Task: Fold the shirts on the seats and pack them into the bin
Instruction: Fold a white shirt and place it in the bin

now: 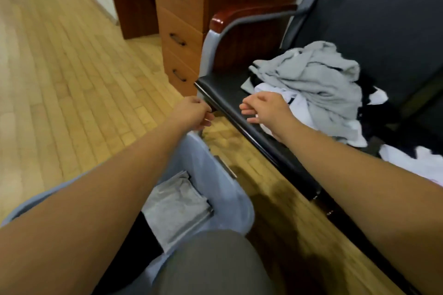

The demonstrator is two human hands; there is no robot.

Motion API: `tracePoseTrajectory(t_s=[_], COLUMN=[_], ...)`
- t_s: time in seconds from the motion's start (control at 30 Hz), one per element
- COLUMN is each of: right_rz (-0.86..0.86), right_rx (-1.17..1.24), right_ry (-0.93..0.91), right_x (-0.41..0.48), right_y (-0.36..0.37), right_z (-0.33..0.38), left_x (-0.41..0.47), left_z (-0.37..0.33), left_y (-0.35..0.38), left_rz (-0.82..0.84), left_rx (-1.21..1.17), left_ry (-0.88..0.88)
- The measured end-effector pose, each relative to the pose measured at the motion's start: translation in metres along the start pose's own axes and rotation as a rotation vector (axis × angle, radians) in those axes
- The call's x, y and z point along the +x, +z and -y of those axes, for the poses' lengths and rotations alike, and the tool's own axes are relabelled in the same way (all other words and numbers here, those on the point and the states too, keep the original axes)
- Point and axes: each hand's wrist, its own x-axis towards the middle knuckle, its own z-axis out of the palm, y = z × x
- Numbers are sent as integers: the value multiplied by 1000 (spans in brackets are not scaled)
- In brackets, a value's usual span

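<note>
Where the seats (230, 88) run their front edge slantwise from upper left to lower right, with open floor (60, 79) to the left, one bin (230, 199) stands just before that edge. It holds one folded grey shirt (177, 206), laid flat with its long side pointing away from the person. One crumpled pile (316, 84), grey over white and black, lies on the near seat, with a second white heap (412, 163) at right. The left hand (191, 112) at the seat corner and the right hand (266, 108) beside the pile are loosely curled, holding nothing.

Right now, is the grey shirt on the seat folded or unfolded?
Unfolded. The grey shirt lies bunched in loose wrinkles on top of a white shirt on the seat, with no flat, squared edges.
</note>
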Motion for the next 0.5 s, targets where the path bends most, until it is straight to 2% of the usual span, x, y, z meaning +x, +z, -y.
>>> tracePoseTrajectory(t_s=[0.13,0.23,0.33,0.43,0.5], right_rz=[-192,-306,-388,-490,-524], right_rx=[-91,-164,-288,-471,-558], right_ry=[10,55,81,129,223], right_x=[-21,-43,-73,-110,-134], right_y=[-101,-168,-225,-273,-297], right_z=[-15,-36,-63,-93,-111], left_x=[-8,-20,-28,-44,-58], left_z=[-60,-86,-99,-103,-94], left_y=[79,138,193,249,285], left_rz=[157,337,478,581,649], left_rx=[63,191,318,350,381], left_ry=[77,139,193,248,278])
